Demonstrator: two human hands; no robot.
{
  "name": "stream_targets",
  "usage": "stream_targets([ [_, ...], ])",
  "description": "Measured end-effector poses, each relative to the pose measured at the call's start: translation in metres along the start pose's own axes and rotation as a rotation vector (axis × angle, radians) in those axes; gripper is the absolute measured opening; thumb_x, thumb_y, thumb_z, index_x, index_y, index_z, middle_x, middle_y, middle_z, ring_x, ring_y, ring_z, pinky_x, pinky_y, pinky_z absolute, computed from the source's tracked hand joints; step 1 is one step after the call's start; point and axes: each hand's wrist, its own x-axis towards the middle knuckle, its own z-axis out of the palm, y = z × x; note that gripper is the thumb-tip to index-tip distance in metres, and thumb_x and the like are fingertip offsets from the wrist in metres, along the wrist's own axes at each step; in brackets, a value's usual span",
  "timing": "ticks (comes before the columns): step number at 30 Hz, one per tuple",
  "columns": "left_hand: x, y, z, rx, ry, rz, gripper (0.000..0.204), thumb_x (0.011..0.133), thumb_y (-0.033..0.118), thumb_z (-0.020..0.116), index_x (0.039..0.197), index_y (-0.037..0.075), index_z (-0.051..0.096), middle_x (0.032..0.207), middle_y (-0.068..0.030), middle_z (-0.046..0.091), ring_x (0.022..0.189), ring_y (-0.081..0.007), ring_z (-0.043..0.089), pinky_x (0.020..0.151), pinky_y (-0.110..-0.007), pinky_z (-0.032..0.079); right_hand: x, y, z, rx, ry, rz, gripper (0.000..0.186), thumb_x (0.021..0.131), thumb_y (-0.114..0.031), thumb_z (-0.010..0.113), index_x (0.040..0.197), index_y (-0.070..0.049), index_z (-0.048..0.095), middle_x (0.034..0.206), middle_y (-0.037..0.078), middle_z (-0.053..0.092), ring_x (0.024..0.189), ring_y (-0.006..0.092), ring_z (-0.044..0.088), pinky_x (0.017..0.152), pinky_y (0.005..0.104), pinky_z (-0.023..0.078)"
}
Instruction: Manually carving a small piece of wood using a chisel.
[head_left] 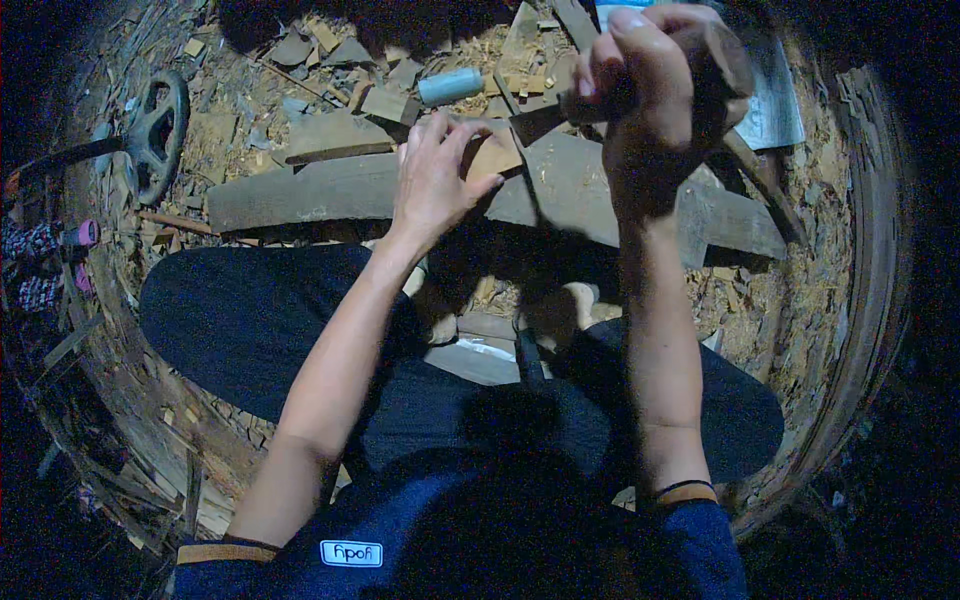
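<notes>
My left hand [430, 175] is closed round a small pale wood block [497, 153], its thumb against the near side. The block rests on a long grey timber [310, 200] lying crosswise before my knees. My right hand [655, 85] is raised higher, closed in a fist round the thick handle of a tool. A dark, flat blade [538, 121] points left from that fist, close to the right of the block. Whether the blade touches the block, I cannot tell. The fist hides most of the handle.
A light-blue cylinder [450, 86] lies among wood scraps beyond the timber. A dark spoked wheel [160, 138] is at the left. At the far right lies a blue-and-white sheet or bag [775, 105]. Wood chips cover the ground; stacked boards [860, 270] line the right side.
</notes>
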Motion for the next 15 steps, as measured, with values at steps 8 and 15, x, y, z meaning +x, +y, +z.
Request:
stream_targets([
  [8,-0.003,-0.001,-0.006,0.003,-0.017,-0.001,0.056,0.063,0.026,0.082,0.113,0.016,0.06,0.1,-0.0088,0.053,0.097,-0.0311,0.051,0.085,-0.042,0.043,0.001,-0.01,-0.005,-0.074,-0.074,0.112,0.013,0.085,-0.01,0.056,0.087,-0.003,0.045,0.061,0.007,0.044,0.05,0.0169,0.045,0.051,0.0312,0.043],
  [15,-0.006,0.004,-0.028,-0.198,-0.275,-0.091,0.031,0.095,0.033,0.052,0.105,0.008,0.066,0.088,-0.0134,0.052,0.09,-0.0322,0.05,0.081,-0.043,0.042,-0.003,-0.011,-0.013,0.138,-0.072,0.196,0.013,0.088,-0.013,0.051,0.092,-0.007,0.04,0.063,0.004,0.039,0.053,0.0158,0.043,0.055,0.0313,0.042],
])
